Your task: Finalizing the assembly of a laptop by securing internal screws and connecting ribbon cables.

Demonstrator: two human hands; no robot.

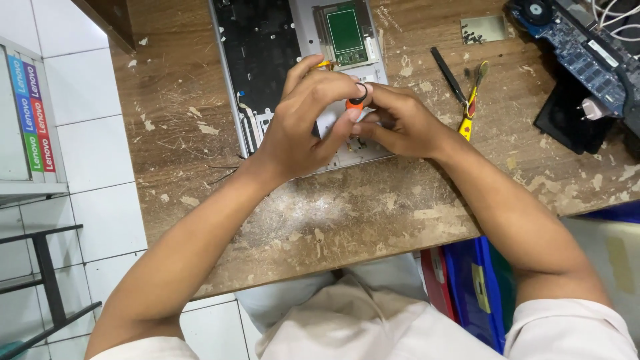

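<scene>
With our left hand and right hand both closed around the orange-handled screwdriver above the open laptop chassis on the tabletop, we should keep it upright and steady.

The wooden table looks rough, its finish flaking; the opened laptop case is smooth matt grey metal, the screwdriver handle glossy orange plastic.

Both forearms reach forward; left hand and right hand meet, fingers curled, pinching.
</scene>
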